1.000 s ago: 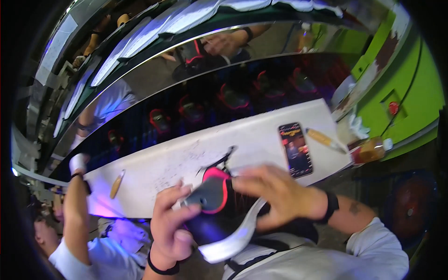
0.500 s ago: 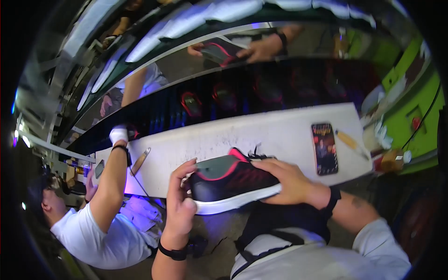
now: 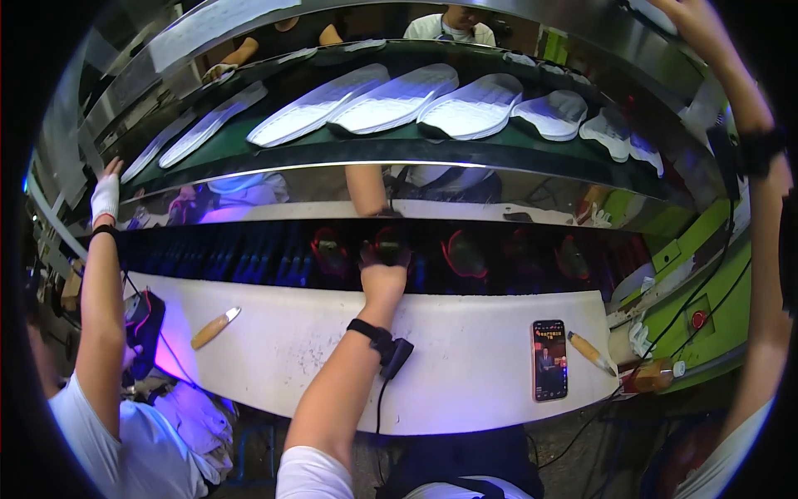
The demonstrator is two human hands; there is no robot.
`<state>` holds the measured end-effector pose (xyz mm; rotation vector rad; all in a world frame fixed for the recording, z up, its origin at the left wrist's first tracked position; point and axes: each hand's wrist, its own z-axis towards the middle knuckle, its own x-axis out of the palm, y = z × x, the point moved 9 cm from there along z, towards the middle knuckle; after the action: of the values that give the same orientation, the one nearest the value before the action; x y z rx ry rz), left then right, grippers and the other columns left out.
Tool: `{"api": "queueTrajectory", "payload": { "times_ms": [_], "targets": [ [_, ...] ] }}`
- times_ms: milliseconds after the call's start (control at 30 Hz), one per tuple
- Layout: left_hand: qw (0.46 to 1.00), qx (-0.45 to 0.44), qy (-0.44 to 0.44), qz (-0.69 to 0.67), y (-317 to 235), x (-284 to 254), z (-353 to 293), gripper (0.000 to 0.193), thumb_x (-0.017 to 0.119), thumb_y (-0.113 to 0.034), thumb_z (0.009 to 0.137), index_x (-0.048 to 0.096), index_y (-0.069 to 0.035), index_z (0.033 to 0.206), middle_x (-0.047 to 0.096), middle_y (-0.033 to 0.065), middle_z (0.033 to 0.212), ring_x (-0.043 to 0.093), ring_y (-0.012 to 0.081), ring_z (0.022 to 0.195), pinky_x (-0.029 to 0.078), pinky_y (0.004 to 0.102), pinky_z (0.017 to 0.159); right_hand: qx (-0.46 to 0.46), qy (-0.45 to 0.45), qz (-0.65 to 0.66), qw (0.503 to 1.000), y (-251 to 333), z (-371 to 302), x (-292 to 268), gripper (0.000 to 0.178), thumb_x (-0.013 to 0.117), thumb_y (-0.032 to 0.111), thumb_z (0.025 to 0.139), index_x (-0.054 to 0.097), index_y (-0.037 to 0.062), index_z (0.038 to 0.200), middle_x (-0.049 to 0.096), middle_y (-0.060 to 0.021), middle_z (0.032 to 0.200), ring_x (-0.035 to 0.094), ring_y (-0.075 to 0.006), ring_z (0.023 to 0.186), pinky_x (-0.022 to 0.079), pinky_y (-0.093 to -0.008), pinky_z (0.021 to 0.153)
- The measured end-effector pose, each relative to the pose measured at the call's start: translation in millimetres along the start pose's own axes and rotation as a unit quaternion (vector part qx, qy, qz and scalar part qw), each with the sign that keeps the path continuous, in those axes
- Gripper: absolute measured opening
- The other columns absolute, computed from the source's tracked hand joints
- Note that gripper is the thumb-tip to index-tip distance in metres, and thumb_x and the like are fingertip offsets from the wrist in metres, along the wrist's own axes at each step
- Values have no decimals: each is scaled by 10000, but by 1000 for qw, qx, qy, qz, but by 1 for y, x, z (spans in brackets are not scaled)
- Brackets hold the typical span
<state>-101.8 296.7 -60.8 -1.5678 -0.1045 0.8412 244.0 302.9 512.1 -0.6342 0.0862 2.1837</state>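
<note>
My left hand point(image 3: 384, 279) reaches over the white table into a dark recess behind it. Its fingers, partly lost in shadow, are closed around a dark shoe point(image 3: 391, 241) with a red-edged opening. Similar shoes stand along the recess: one shoe point(image 3: 331, 252) to the left of my hand, another shoe point(image 3: 465, 254) to the right. Raised at the upper right, my right hand point(image 3: 694, 21) is cut by the picture's top edge. The fingers that show are spread, beside a pale object point(image 3: 648, 15) on the upper ledge.
White soles point(image 3: 395, 100) line a green belt above. On the white table point(image 3: 274, 366) lie a phone point(image 3: 549, 366) and wooden-handled tools point(image 3: 212, 328). A bottle point(image 3: 652, 376) is at right. A co-worker's gloved hand point(image 3: 105, 195) reaches up at left; a black shoe point(image 3: 145, 328) is near them.
Both my hands held a black-and-pink shoe with a white sole over the table. Now they are apart: the left in the recess, the right high up. My view has tilted up toward the soles.
</note>
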Motion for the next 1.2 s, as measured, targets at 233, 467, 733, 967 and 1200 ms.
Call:
{"api": "queueTrajectory", "payload": {
  "times_ms": [233,467,733,967,1200],
  "targets": [
    [990,-43,-7,134,43,23,53,917,739,-416,796,278,38,1447,503,331,1336,579,468,1196,476,500,1031,62,41,-74,994,28,31,95,559,590,446,951,626,1,1287,621,-252,1252,594,-396,1149,457,-457,1022],
    [891,-107,201,-393,10,-76,-9,413,662,-36,808,570,28,1205,658,102,1111,668,218,990,552,368,863,-298,-55,111,946,200,-64,157,336,687,301,887,724,50,1108,705,-158,1105,671,-306,1019,548,-418,880],
    [981,126,82,122,20,-160,-96,296,692,-204,891,694,21,1084,686,173,1098,658,332,1016,504,441,947,62,328,239,912,236,-94,278,300,663,195,856,680,16,1096,664,-171,1081,600,-383,1072,480,-466,906],
    [930,353,-20,99,-25,-172,-227,506,682,-364,877,601,-101,1301,518,197,1397,462,373,1317,322,591,1114,-28,-102,467,878,247,-151,81,81,550,29,920,591,0,984,588,-116,829,591,-253,631,485,-349,614],
    [795,475,149,347,-58,-78,-248,746,759,-607,718,638,-150,1294,567,61,1390,482,307,1305,47,843,1066,190,-65,524,828,228,-326,-22,342,563,345,1036,410,40,1018,695,-185,899,705,-275,753,568,-367,700]
  ]
}}
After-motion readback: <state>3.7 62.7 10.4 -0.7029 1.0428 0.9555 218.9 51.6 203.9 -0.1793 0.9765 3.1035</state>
